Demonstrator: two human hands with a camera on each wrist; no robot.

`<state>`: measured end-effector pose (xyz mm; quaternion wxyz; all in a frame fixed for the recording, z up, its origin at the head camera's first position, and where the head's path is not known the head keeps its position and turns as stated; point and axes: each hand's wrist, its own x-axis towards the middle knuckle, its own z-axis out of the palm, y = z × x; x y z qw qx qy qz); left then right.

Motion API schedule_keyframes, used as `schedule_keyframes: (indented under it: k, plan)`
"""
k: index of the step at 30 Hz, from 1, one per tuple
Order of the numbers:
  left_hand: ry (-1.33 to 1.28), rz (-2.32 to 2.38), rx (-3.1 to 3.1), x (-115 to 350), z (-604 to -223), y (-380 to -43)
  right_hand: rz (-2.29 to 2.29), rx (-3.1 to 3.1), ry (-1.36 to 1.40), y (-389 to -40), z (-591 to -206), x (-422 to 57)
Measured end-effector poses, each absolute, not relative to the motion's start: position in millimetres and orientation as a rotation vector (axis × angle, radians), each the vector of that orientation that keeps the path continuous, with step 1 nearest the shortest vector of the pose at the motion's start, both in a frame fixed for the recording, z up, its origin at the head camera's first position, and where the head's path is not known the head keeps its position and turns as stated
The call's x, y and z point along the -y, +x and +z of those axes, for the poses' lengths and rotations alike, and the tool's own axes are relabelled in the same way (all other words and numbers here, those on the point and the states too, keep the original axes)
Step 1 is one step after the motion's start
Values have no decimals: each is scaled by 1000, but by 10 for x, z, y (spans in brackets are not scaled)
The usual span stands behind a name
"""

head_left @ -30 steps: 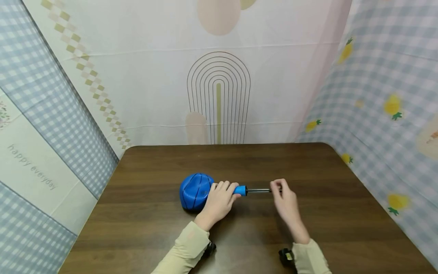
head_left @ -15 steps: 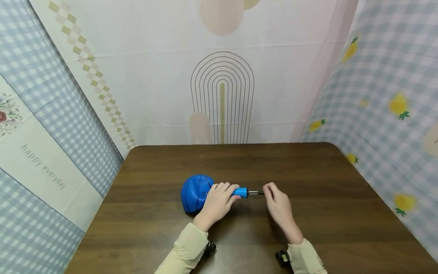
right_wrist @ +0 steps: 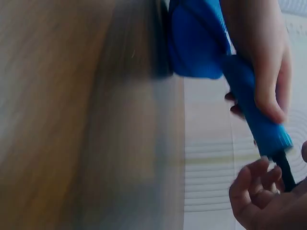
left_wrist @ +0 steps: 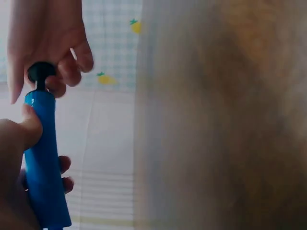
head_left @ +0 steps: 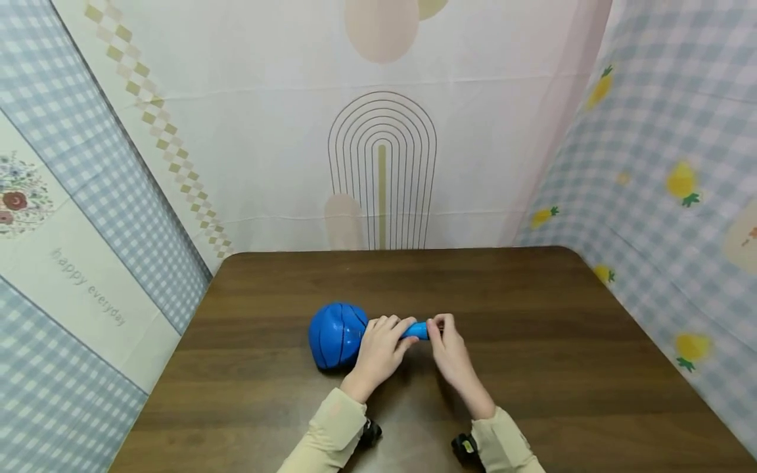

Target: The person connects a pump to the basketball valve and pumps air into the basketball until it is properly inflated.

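Observation:
A blue ball (head_left: pixel 336 336) with dark seams lies on the table, its surface dented and slack. Beside it, my left hand (head_left: pixel 378 351) grips the blue barrel of a hand pump (head_left: pixel 419 330), which lies roughly level and points right. My right hand (head_left: pixel 454 356) holds the pump's far end, fingers curled about the black handle (left_wrist: pixel 41 72). Only a short stretch of dark rod (right_wrist: pixel 285 171) shows between barrel and handle. Where the pump meets the ball is hidden behind my left hand.
The brown wooden table (head_left: pixel 266 407) has rounded far corners. A pale printed cloth (head_left: pixel 266 164) hangs behind it, with checked cloth (head_left: pixel 639 197) on the right and more at the left. Each wrist carries a small black camera (head_left: pixel 464 448).
My right hand has moved left toward the barrel, pushing the rod in until little of it shows. The left hand stays on the barrel. The ball's dents have shifted slightly.

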<state>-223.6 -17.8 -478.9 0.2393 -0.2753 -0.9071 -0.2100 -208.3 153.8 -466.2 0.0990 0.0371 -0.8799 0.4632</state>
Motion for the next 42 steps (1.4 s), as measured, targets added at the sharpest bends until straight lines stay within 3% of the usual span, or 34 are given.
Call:
schedule_keyframes:
  k: [5,13,24,30,36,42]
  plan:
    - [-751,-584,2543,321,-4714,-2257,1250,2673,178,-2124,-4651,-1603]
    - [-722,-513,2570,446,-4596,-2351,1129,2571,-4,-2135,-4603,-1990]
    - [-741,-604,2449,193,-4804,-2277,1129,2656,113,-2107,-4681,-1476]
    - [-795,-568,2434,384,-4734,-2307,1201,2716,95,-2091,-4639,-1674]
    - [-687,-560,2440,497,-4628,-2363,1191,2622,-26,-2147,-4543,-1911]
    - [-687,-560,2410,306,-4672,-2355,1279,2524,-38,-2157,-4627,-1646]
